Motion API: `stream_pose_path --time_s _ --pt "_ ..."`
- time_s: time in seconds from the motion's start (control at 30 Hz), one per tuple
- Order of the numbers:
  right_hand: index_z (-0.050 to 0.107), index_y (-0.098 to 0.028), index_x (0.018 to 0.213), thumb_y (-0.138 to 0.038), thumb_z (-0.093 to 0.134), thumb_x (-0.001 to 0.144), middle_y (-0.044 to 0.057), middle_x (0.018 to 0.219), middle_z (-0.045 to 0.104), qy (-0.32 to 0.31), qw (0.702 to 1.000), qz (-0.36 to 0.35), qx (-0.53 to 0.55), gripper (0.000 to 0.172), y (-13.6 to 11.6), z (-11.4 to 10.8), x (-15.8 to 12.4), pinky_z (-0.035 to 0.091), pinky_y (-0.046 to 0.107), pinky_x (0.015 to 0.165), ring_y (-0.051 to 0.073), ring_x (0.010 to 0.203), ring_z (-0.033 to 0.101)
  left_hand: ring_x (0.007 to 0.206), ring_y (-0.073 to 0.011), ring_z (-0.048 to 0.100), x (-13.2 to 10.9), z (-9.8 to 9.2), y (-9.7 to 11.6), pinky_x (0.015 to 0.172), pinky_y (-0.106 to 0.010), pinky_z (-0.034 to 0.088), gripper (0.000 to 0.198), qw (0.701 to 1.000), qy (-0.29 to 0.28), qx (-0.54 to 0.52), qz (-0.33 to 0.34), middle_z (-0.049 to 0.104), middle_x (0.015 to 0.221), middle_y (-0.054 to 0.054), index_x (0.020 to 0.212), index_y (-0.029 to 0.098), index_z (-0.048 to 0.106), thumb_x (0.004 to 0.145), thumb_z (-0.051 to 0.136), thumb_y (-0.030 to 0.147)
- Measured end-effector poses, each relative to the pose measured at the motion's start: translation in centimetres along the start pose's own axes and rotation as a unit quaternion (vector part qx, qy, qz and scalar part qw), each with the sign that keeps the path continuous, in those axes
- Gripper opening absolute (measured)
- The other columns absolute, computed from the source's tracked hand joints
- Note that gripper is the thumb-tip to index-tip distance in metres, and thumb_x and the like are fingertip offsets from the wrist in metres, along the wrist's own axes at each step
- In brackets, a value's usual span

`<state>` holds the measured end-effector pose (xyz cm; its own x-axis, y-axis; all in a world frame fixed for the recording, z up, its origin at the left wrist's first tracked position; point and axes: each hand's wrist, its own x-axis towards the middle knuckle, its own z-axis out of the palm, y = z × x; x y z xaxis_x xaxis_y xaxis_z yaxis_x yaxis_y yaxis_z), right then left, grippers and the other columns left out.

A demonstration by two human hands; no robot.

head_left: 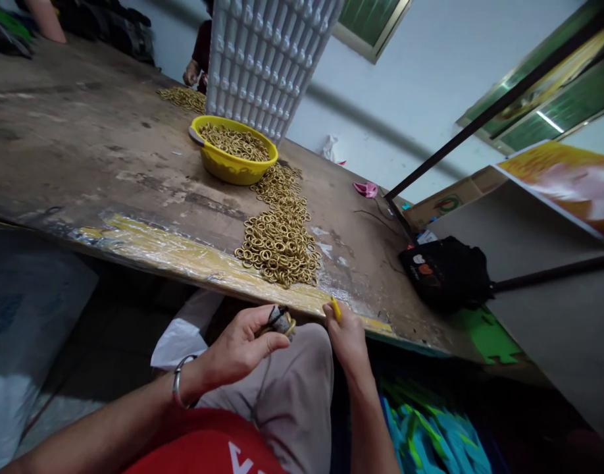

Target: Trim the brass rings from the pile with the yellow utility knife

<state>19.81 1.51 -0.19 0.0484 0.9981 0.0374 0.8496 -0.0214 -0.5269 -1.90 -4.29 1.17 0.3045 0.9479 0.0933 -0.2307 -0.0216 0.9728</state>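
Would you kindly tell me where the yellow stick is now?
In the head view, the yellow stick is just right of centre, held in the right hand by the table edge, below the pile of gold rings.

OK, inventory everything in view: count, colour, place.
Table: one, brown, ahead
Basin: one, yellow, on table
Rings: many, gold, basin and table
Panel: one, silver, behind basin
Bag: one, black, right
Crumpled item: one, pink, far edge
Windows: at least two, green, wall
Items: several, turquoise, lower right
Co-worker's hand: one, bare, beside rings
Small object: one, grey, left hand
Slim object: one, yellow, right hand
Left hand: one, bare, centre
Right hand: one, bare, centre-right
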Motion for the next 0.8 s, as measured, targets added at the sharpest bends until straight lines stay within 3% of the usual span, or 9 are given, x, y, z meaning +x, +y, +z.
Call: stream_pose_path --time_s 0.07,0.13,0.23,0.33,0.4,0.47,0.6,0.7,0.8 --pt "0.059 -0.018 0.075 -0.045 0.051 0.09 -0.002 0.056 0.05 -0.099 0.973 -0.004 0.207 0.032 -0.9 -0.1 -0.5 0.031 0.023 0.046 0.011 0.046 0.04 0.056 -0.0083 0.031 0.0 -0.2 -0.4 0.051 -0.023 0.026 0.015 0.998 -0.01 -0.053 -0.032 0.042 0.065 0.004 0.076 0.015 0.054 0.085 0.06 0.026" --pt "0.061 -0.017 0.088 -0.054 0.057 0.085 -0.006 0.052 0.045 -0.191 0.908 0.024 0.371 0.037 -2.6 0.2 -1.6 0.028 0.021 0.041 0.008 0.04 0.032 0.054 -0.0075 0.028 0.0 -0.4 -1.1 0.049 -0.022 0.023 0.019 0.995 -0.012 -0.086 -0.05 0.039 0.062 0.006 0.082 0.015 0.056 0.085 0.063 0.033" --pt "0.061 -0.016 0.091 -0.05 0.07 0.076 -0.009 0.049 0.041 -0.229 0.835 0.054 0.498 0.038 -4.9 1.0 -3.1 0.026 0.019 0.04 0.006 0.039 0.031 0.053 -0.0071 0.025 0.0 -0.6 -2.1 0.048 -0.022 0.02 0.029 0.993 -0.009 -0.11 -0.05 0.035 0.061 0.006 0.079 0.015 0.055 0.084 0.065 0.041" --pt "0.059 -0.017 0.085 -0.042 0.077 0.071 -0.009 0.049 0.043 -0.227 0.803 0.073 0.546 0.034 -5.7 1.5 -3.5 0.025 0.017 0.04 0.005 0.039 0.032 0.051 -0.0067 0.024 -0.1 -0.7 -2.8 0.047 -0.022 0.018 0.035 0.99 0.012 -0.128 -0.056 0.032 0.058 0.007 0.072 0.015 0.051 0.084 0.064 0.046" --pt "0.059 -0.018 0.084 -0.042 0.076 0.073 -0.009 0.048 0.044 -0.212 0.814 0.065 0.537 0.031 -5.7 1.4 -3.6 0.025 0.017 0.039 0.005 0.039 0.033 0.05 -0.006 0.024 -0.1 -0.7 -3.1 0.045 -0.021 0.018 0.034 0.988 0.036 -0.129 -0.073 0.034 0.056 0.007 0.074 0.015 0.052 0.083 0.066 0.044" --pt "0.061 -0.018 0.084 -0.04 0.072 0.077 -0.007 0.051 0.048 -0.186 0.854 0.028 0.485 0.026 -5.6 1.0 -3.6 0.031 0.019 0.041 0.007 0.041 0.038 0.047 -0.0052 0.024 -0.1 -0.7 -3.2 0.043 -0.02 0.017 0.031 0.984 0.057 -0.141 -0.094 0.035 0.055 0.008 0.078 0.015 0.052 0.081 0.07 0.041" --pt "0.067 -0.019 0.084 -0.03 0.064 0.086 0.001 0.075 0.063 -0.114 0.923 -0.112 0.351 0.011 -5.7 0.0 -3.9 0.047 0.025 0.066 0.014 0.069 0.057 0.046 -0.0041 0.028 0.0 -0.6 -3.3 0.041 -0.018 0.019 0.031 0.975 0.056 -0.185 -0.106 0.048 0.062 0.006 0.09 0.017 0.052 0.079 0.073 0.037" --pt "0.067 -0.021 0.089 -0.025 0.058 0.09 0.002 0.083 0.063 -0.095 0.932 -0.192 0.292 0.01 -5.8 -0.6 -3.9 0.047 0.028 0.075 0.015 0.079 0.059 0.046 -0.0039 0.031 0.2 -0.6 -3.4 0.041 -0.019 0.018 0.034 0.974 0.031 -0.198 -0.103 0.057 0.074 0.001 0.1 0.017 0.052 0.083 0.068 0.041" --pt "0.066 -0.021 0.092 -0.021 0.055 0.09 0.002 0.083 0.062 -0.097 0.934 -0.229 0.257 0.011 -5.7 -1.0 -3.9 0.047 0.027 0.073 0.015 0.078 0.059 0.045 -0.0043 0.029 0.5 -0.6 -3.4 0.041 -0.019 0.018 0.034 0.979 0.031 -0.171 -0.11 0.048 0.062 0.006 0.091 0.015 0.056 0.081 0.068 0.046"
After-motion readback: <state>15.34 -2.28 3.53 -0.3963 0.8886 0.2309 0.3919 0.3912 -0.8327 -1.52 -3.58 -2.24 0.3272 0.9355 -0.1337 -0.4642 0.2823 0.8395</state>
